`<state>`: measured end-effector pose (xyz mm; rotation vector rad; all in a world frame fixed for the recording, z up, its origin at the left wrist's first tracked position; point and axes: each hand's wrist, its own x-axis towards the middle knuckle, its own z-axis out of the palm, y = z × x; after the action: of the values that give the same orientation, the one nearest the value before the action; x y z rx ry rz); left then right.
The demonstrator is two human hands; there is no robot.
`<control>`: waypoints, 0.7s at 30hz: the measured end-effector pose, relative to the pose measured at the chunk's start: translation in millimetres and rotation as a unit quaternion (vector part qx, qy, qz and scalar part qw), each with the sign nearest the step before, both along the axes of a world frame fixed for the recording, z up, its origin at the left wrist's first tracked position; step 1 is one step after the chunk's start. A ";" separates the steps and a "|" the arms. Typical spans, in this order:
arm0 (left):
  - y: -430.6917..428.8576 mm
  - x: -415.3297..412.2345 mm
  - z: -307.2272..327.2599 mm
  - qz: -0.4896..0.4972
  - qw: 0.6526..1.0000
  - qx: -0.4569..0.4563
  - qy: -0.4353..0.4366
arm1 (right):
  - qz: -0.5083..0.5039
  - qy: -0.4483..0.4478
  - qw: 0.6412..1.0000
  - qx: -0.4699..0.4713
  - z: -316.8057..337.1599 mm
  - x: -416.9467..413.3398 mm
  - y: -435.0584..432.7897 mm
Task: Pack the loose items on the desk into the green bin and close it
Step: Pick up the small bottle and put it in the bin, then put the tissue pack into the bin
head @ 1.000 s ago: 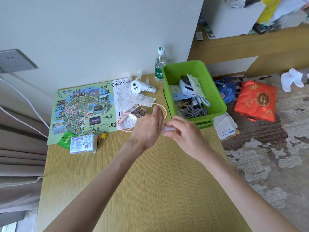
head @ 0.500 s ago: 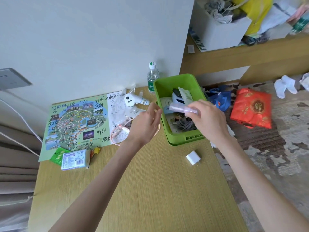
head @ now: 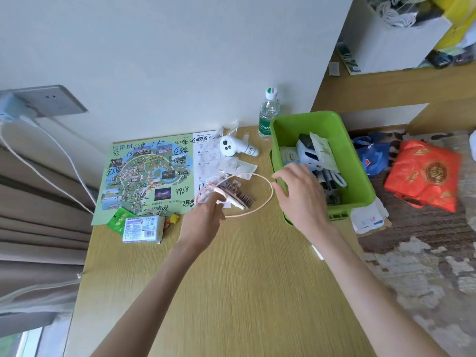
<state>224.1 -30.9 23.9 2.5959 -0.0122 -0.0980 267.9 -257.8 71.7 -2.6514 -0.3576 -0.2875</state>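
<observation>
The green bin (head: 306,117) stands open at the desk's right edge, holding a white device, a packet and grey cables. My right hand (head: 298,194) hovers over the bin's left wall, fingers spread and empty. My left hand (head: 206,217) pinches the bundled end of a pink cable (head: 268,199) that loops across the desk beside a brown hair clip (head: 239,194). Loose on the desk lie a white handheld fan (head: 237,146), clear plastic bags (head: 237,167), a green map sheet (head: 146,173), a tissue pack (head: 143,229) and a green packet (head: 117,220). A white charger plug (head: 316,252) peeks out beside my right forearm.
A water bottle (head: 268,114) stands against the wall behind the bin. A wall socket (head: 49,101) with white cords and a curtain are at the left. On the floor to the right lie a red bag (head: 425,176), a blue bag (head: 373,155) and white papers (head: 368,217).
My right hand carried a pale tube into the bin, let it go and came back out empty. My left hand slid left onto the pink cable's bundled end.
</observation>
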 end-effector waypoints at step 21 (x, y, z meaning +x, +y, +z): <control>203.5 -41.1 -65.2 0.012 0.982 0.188 -0.027 | 0.168 0.215 0.962 0.002 -109.2 -14.2 243.1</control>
<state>183.0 172.6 -41.4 2.9757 0.0192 -0.0218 253.7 -14.7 -37.5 -2.5006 -0.6429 0.3892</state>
